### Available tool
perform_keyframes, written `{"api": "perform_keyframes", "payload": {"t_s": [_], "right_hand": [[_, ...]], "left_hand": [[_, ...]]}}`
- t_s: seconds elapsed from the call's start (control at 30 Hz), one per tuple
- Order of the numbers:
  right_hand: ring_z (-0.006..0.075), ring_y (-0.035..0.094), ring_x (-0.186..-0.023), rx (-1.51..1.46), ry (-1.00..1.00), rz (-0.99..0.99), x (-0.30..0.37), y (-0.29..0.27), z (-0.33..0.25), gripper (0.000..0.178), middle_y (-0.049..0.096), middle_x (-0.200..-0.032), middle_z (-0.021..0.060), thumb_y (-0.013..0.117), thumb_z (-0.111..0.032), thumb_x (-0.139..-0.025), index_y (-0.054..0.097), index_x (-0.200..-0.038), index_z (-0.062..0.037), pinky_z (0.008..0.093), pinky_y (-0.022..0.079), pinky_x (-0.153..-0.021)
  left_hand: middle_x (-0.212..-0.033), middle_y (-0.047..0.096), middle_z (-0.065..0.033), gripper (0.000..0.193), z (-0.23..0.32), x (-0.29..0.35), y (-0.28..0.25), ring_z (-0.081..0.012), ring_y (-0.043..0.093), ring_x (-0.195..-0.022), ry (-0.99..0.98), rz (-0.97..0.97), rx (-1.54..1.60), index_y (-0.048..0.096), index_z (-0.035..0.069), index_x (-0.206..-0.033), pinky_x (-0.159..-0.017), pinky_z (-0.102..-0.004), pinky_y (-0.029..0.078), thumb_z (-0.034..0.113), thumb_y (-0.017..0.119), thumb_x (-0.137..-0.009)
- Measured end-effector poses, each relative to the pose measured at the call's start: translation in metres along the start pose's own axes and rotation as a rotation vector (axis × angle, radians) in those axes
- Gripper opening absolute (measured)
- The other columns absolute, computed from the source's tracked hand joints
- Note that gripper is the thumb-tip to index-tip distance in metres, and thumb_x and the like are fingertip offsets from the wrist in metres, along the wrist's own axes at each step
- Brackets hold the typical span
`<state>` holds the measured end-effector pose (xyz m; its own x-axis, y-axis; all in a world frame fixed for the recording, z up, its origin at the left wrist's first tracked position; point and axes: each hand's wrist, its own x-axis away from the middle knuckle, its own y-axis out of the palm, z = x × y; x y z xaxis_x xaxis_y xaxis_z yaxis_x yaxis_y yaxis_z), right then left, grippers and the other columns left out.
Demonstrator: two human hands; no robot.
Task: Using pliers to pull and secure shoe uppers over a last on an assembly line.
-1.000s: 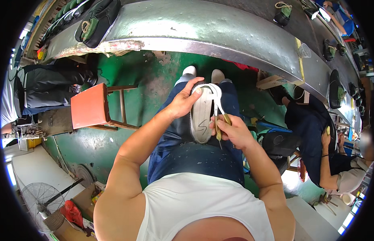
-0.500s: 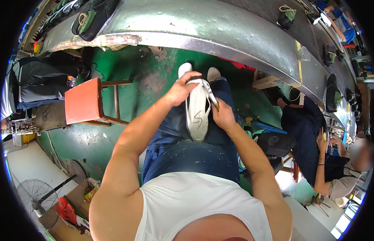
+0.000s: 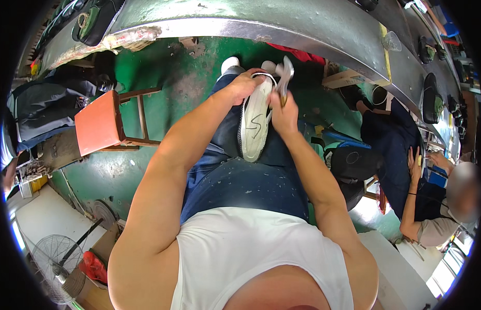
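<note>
A shoe (image 3: 255, 126) in the making lies sole up across my lap, toe pointing away. Its pale bottom carries a dark hand-drawn mark, and dark upper material shows round the edge. My left hand (image 3: 244, 86) is closed round the far left end of it, fingers curled over the toe. In my right hand (image 3: 285, 114), just right of the toe, are metal pliers (image 3: 286, 71), gripped by the handle. Their silver head points up and away from the shoe, slightly blurred. The underside of the shoe is hidden.
A metal bench (image 3: 209, 31) crosses ahead, with dark shoes (image 3: 431, 98) along it. An orange-seated stool (image 3: 99, 124) stands left, a fan (image 3: 58, 263) lower left. At right sits another person (image 3: 437, 206) near a black seat (image 3: 356, 164). Green floor (image 3: 173, 77) lies between.
The pliers have come off the toe edge and swung up to its right, with my right hand rising. My left hand and the shoe sit higher in view; the whole view has shifted.
</note>
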<state>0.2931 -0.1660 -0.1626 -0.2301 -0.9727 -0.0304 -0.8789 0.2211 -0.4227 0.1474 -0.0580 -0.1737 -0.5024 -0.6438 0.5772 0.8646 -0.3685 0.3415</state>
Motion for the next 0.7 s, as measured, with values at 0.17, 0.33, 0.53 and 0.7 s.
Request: {"api": "perform_keyframes", "payload": {"t_s": [0.17,0.33,0.53,0.7], "right_hand": [[0.0065,0.052,-0.066,-0.602,0.468,-0.154,0.074,-0.034,-0.025,0.02,0.062,-0.086,0.0053,0.048,-0.026,-0.107,0.055,-0.105,-0.0067,0.0205,0.032,-0.046],[0.0037,0.039,-0.055,-0.801,0.506,-0.17,0.076,-0.045,-0.035,0.023,0.061,-0.088,0.0065,0.05,-0.029,-0.107,0.053,-0.106,-0.0063,0.0193,0.027,-0.042],[0.0073,0.048,-0.056,-0.728,0.176,-0.129,0.033,-0.131,-0.111,0.036,0.059,-0.074,0.0053,0.05,-0.041,-0.106,0.056,-0.095,-0.0065,0.0221,0.025,-0.039],[0.0268,0.063,-0.074,0.504,-0.075,0.165,-0.11,-0.188,-0.137,0.039,0.066,-0.079,0.0136,0.06,-0.037,-0.1,0.06,-0.092,0.0008,0.0384,0.048,-0.068]], "left_hand": [[-0.116,0.067,-0.0121,0.037,0.0,0.008,-0.001,-0.0218,0.069,-0.099,0.012,0.036,-0.036,0.052,0.01,-0.138,-0.085,-0.0389,0.06,0.021,0.057,-0.103],[-0.114,0.068,-0.0113,0.037,-0.006,0.011,0.001,-0.0202,0.069,-0.097,0.048,0.003,0.074,0.053,0.008,-0.137,-0.083,-0.0371,0.059,0.02,0.057,-0.102],[-0.111,0.068,-0.0093,0.034,0.003,0.036,-0.009,-0.0206,0.068,-0.098,0.141,0.096,0.064,0.055,0.012,-0.136,-0.085,-0.0369,0.058,0.017,0.056,-0.103],[-0.149,0.044,-0.0187,0.062,0.045,0.112,0.02,-0.026,0.043,-0.138,0.591,0.066,-0.383,0.039,0.012,-0.151,-0.113,-0.038,0.036,-0.002,0.056,-0.093]]}}
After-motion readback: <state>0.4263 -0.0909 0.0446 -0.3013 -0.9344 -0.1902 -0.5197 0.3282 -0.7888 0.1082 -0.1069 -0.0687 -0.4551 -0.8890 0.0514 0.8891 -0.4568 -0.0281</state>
